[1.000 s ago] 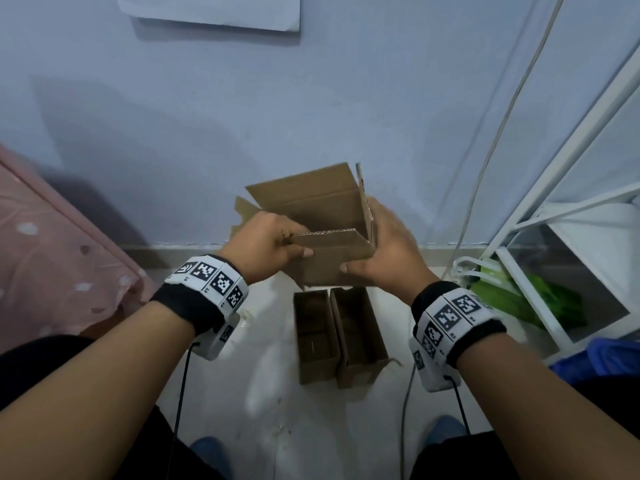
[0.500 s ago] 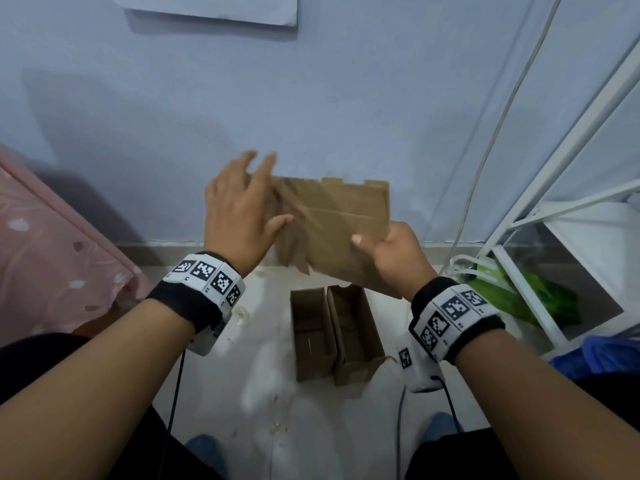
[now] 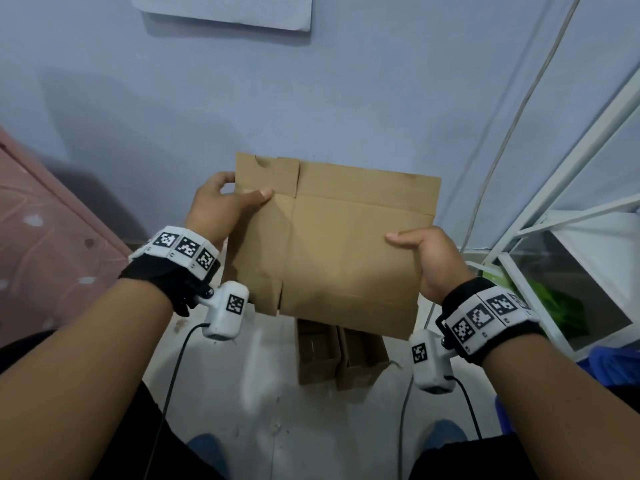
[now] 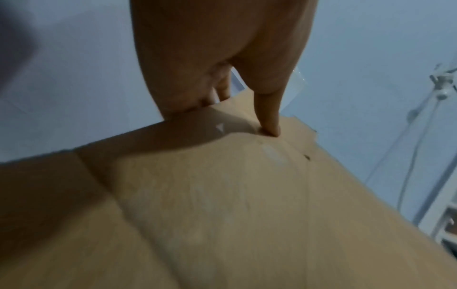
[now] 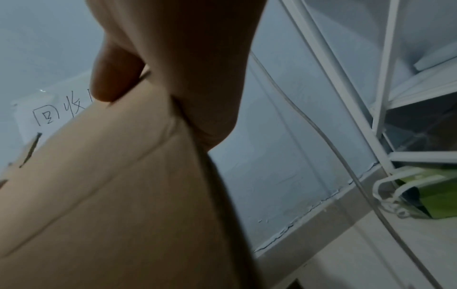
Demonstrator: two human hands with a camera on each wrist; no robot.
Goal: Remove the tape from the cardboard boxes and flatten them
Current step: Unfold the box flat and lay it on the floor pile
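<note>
A brown cardboard box, folded flat, is held up in front of the blue wall. My left hand pinches its upper left edge, thumb on the near face and fingers behind. My right hand pinches its right edge the same way, thumb on the front. The left wrist view shows the flat cardboard with my thumb pressed on it. The right wrist view shows the thumb over the cardboard's edge. Two open cardboard boxes stand side by side on the floor below, partly hidden by the flat one.
A white metal rack with a green bag stands at the right. A thin cable runs down the wall. Pink bedding lies at the left. A white paper hangs on the wall above.
The box went from an open shape to a flat sheet. My left hand, spread open half a second ago, now pinches the left edge. The right hand shifted to the right edge.
</note>
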